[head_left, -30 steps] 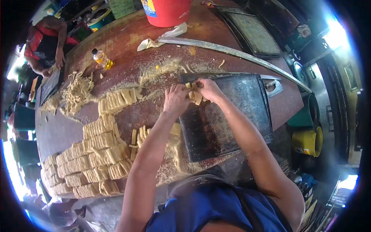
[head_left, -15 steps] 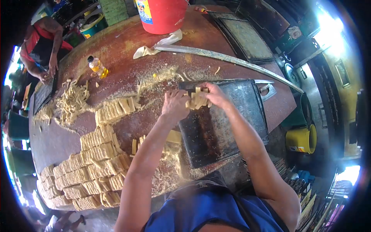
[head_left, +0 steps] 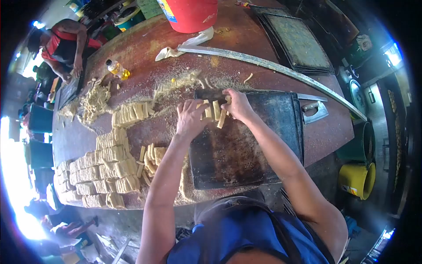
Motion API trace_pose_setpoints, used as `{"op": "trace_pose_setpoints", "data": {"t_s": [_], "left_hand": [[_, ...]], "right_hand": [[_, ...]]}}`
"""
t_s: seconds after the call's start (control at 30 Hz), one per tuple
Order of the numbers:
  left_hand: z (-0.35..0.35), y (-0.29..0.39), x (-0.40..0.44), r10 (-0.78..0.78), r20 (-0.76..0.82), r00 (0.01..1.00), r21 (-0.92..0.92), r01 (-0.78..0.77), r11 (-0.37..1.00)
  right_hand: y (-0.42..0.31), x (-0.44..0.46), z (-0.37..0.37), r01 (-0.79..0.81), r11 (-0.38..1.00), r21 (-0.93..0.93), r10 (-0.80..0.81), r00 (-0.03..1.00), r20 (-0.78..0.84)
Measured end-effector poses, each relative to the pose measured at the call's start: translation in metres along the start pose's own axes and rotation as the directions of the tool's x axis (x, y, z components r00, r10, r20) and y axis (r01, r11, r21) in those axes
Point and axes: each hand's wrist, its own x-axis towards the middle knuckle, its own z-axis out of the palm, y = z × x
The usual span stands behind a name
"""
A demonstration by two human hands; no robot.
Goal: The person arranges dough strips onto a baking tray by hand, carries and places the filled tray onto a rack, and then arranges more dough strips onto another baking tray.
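Observation:
Short pale dough strips (head_left: 216,110) stand side by side between my two hands, near the far left corner of a dark, stained baking tray (head_left: 246,154). My left hand (head_left: 191,118) curls around the strips at the left end, its thumb close to them. My right hand (head_left: 238,105) pinches a strip on the right, which leans out of line. Left of the tray, behind my left forearm, lie loose dough pieces (head_left: 154,156). Many stacked rows of cut dough strips (head_left: 105,169) cover the near left of the table.
A long metal bar (head_left: 263,66) crosses the floured table (head_left: 145,53). A scraper with a handle (head_left: 314,111) lies right of the tray. Beyond are a red bucket (head_left: 193,15), a bottle of yellow liquid (head_left: 118,69) and more trays (head_left: 299,42). Another person (head_left: 66,44) works at the far left.
My hands have moved slightly apart, and the dough strips between them are now spread out with gaps. The view has shifted a little, showing more of the loose pieces by my left forearm.

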Motion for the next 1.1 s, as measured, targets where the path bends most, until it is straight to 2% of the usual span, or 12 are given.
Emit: {"op": "trace_pose_setpoints", "data": {"t_s": [0.13,0.17,0.33,0.4,0.53,0.63,0.7,0.77,0.8,0.97,1.07,1.1], "left_hand": [[0.004,0.015,0.001,0.109,0.136,0.985,0.003,-0.111,0.994],[0.006,0.015,0.003,0.114,0.138,0.984,-0.002,-0.115,0.993],[0.019,0.011,0.004,0.12,0.089,0.989,-0.004,-0.12,0.993],[0.016,0.009,0.003,0.138,0.046,0.989,-0.022,-0.137,0.99],[0.009,0.01,-0.009,0.216,0.111,0.97,-0.072,-0.208,0.975],[0.018,0.02,-0.004,0.274,0.161,0.948,-0.049,-0.27,0.962],[0.023,0.024,0.004,0.253,0.059,0.966,-0.003,-0.253,0.967],[0.028,0.024,0.012,0.258,-0.028,0.966,-0.004,-0.258,0.966],[0.028,0.025,0.015,0.216,-0.015,0.976,-0.002,-0.216,0.976],[0.034,0.026,0.017,0.132,-0.032,0.991,-0.05,-0.134,0.99],[0.028,0.035,0.017,0.108,-0.054,0.993,-0.055,-0.111,0.992],[0.032,0.042,0.014,0.115,-0.084,0.99,-0.09,-0.122,0.988]], "right_hand": [[0.005,-0.007,-0.01,0.04,0.999,-0.009,-0.04,0.999,0.019],[0.006,-0.008,-0.013,0.108,0.993,-0.045,-0.109,0.994,-0.029],[0.024,-0.011,0.002,0.038,0.998,0.045,-0.033,0.994,-0.105],[0.017,-0.01,0.002,-0.076,0.988,-0.132,0.061,0.992,-0.113],[-0.002,-0.014,0.002,-0.251,0.949,-0.193,0.225,0.963,-0.146],[-0.013,-0.013,0.007,-0.453,0.891,-0.005,0.45,0.886,-0.109],[-0.015,-0.012,0.0,-0.355,0.918,-0.175,0.322,0.928,-0.189],[-0.027,-0.013,-0.015,-0.494,0.868,-0.05,0.479,0.86,-0.174],[-0.021,-0.013,-0.015,-0.433,0.886,-0.165,0.396,0.893,-0.215],[-0.012,-0.025,-0.022,-0.272,0.944,-0.188,0.265,0.962,-0.061],[0.006,-0.024,-0.045,-0.425,0.888,0.175,0.432,0.902,0.003],[0.015,-0.022,-0.054,-0.388,0.889,0.244,0.393,0.919,0.028]]}}
